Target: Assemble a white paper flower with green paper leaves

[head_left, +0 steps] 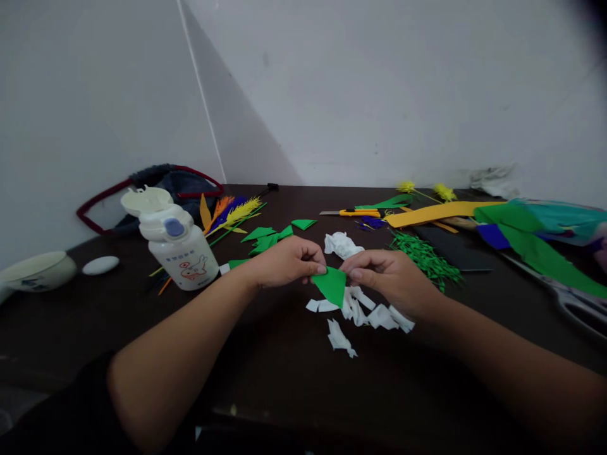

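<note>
Over the middle of a dark table point(265, 354), my left hand point(284, 260) and my right hand point(391, 277) both pinch a small green paper triangle point(332, 284) by its upper corners, its tip pointing down. Beneath it lie several torn white paper scraps point(370, 313) on the table. A crumpled white paper wad point(342, 245) sits just behind my fingers.
A white glue bottle point(177, 243) with its cap flipped open stands at left, near a bowl point(35, 270). Cut green triangles point(268, 239), paper flowers point(232, 213), a yellow utility knife point(355, 213), shredded green paper point(424, 256), coloured paper sheets point(535, 237) and scissors point(576, 303) lie around.
</note>
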Available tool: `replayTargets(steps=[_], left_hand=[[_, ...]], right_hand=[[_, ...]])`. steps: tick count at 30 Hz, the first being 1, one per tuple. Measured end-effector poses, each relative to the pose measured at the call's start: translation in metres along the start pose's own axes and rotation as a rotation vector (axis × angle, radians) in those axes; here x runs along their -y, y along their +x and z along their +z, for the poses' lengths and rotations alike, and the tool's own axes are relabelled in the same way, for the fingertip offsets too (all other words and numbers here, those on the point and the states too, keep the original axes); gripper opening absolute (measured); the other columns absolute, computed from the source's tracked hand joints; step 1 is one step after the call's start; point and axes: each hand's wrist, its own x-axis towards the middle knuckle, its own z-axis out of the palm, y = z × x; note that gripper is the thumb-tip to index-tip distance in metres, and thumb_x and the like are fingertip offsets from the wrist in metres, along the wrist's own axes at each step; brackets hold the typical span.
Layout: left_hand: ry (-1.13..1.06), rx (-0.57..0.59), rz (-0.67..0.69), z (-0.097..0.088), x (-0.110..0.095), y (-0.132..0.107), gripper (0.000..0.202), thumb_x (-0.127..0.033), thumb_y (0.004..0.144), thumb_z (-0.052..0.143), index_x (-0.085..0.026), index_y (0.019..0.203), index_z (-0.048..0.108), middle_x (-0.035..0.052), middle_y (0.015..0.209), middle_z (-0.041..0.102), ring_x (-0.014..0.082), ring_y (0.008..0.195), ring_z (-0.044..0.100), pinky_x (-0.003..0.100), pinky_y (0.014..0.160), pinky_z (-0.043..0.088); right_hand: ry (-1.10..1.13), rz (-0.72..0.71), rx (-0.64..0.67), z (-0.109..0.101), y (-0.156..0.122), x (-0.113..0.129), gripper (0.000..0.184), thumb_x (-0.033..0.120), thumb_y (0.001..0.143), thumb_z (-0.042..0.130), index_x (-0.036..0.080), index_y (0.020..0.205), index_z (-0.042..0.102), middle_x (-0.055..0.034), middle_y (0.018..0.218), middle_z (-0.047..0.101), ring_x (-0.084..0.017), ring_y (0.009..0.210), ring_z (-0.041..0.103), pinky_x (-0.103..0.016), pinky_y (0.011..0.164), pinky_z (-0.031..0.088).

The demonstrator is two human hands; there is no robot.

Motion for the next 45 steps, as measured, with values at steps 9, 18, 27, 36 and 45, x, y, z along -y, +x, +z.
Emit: replayTargets(steps=[9, 18, 27, 36, 45], left_hand=[[-0.026, 0.026, 0.006, 0.001, -0.001, 0.000, 0.008, -0.024, 0.073, 0.054, -0.016, 0.071, 0.057, -0.0018, 0.059, 0.053, 0.0088, 0.053, 0.049, 0.021, 0.051, 0.038], [0.229, -0.036, 0.189, 0.008, -0.009, -0.003, 0.044, -0.015, 0.069, 0.060, -0.022, 0.110, 0.045, -0.0041, 0.066, 0.052, 0.0098, 0.059, 0.048, 0.021, 0.055, 0.035], [0.326, 0.023, 0.360, 0.010, -0.010, -0.002, 0.023, -0.017, 0.074, 0.057, -0.019, 0.096, 0.054, -0.0001, 0.082, 0.057, 0.0112, 0.074, 0.051, 0.023, 0.068, 0.039], [0.270, 0.115, 0.256, 0.007, -0.012, -0.005, 0.031, -0.016, 0.072, 0.057, -0.020, 0.102, 0.051, -0.0003, 0.082, 0.054, 0.0116, 0.072, 0.049, 0.023, 0.062, 0.039], [-0.099, 0.416, 0.062, 0.000, -0.006, -0.007, 0.055, -0.023, 0.062, 0.069, -0.020, 0.110, 0.042, 0.0056, 0.092, 0.056, 0.0172, 0.080, 0.054, 0.029, 0.067, 0.043]], right_hand=[[-0.043, 0.049, -0.039, 0.000, 0.001, -0.002, 0.013, 0.031, 0.075, 0.057, 0.021, 0.074, 0.064, -0.0029, 0.071, 0.065, -0.015, 0.065, 0.058, -0.031, 0.061, 0.047], [0.414, 0.176, -0.082, 0.003, 0.003, -0.002, 0.010, 0.025, 0.072, 0.060, 0.018, 0.064, 0.058, 0.0003, 0.061, 0.055, -0.011, 0.059, 0.053, -0.029, 0.061, 0.046], [0.652, 0.283, -0.059, 0.003, 0.002, 0.006, 0.013, 0.025, 0.069, 0.064, 0.016, 0.062, 0.057, 0.0014, 0.057, 0.052, -0.009, 0.053, 0.048, -0.025, 0.054, 0.041], [0.525, 0.284, -0.059, -0.003, 0.003, 0.000, 0.013, 0.029, 0.069, 0.063, 0.020, 0.061, 0.057, 0.0011, 0.058, 0.054, -0.011, 0.055, 0.050, -0.028, 0.056, 0.042], [0.473, 0.270, -0.058, -0.003, 0.005, 0.000, 0.015, 0.027, 0.069, 0.063, 0.019, 0.058, 0.057, 0.0015, 0.054, 0.052, -0.010, 0.051, 0.048, -0.027, 0.052, 0.040]])
